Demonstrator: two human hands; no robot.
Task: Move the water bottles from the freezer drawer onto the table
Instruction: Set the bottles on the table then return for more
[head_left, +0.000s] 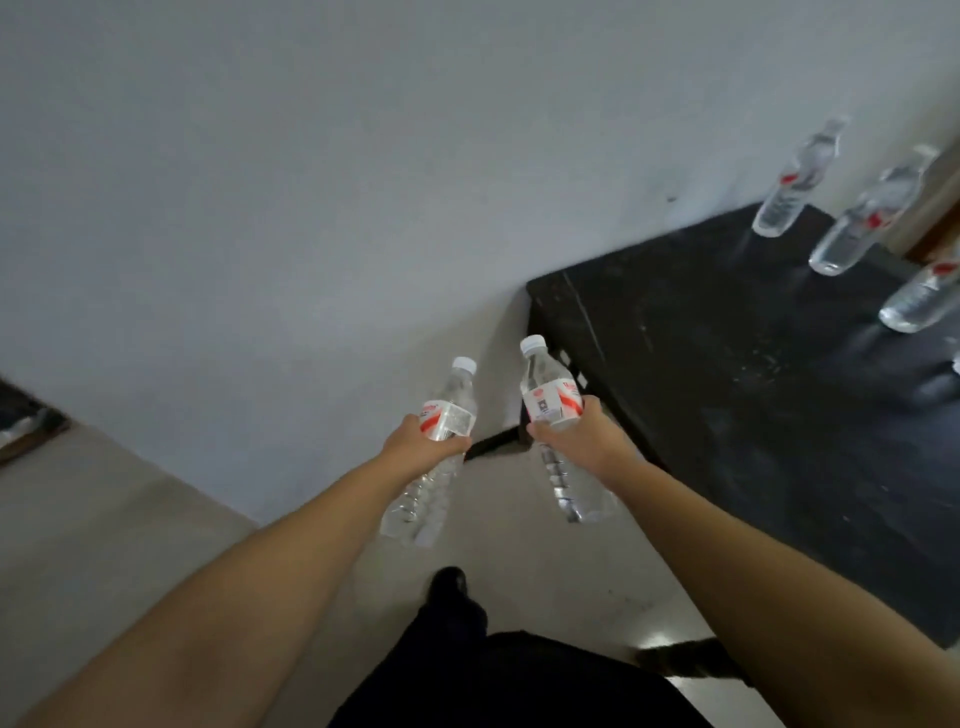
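My left hand (418, 446) grips a clear water bottle (441, 415) with a red and white label around its middle, cap up. My right hand (582, 436) grips a second water bottle (545, 387) of the same kind, also upright. Both bottles hang above the floor, just left of the black table (727, 395). Three more water bottles stand at the table's far right: one (795, 182) at the back, one (867, 218) in the middle, one (922, 296) cut by the frame edge. The freezer drawer is out of sight.
A grey-white wall (311, 182) runs behind the table and to the left. The pale floor (104, 530) lies below my arms. My dark-clad leg and shoe (449, 582) step forward. A dark object (26, 415) sits at the left edge.
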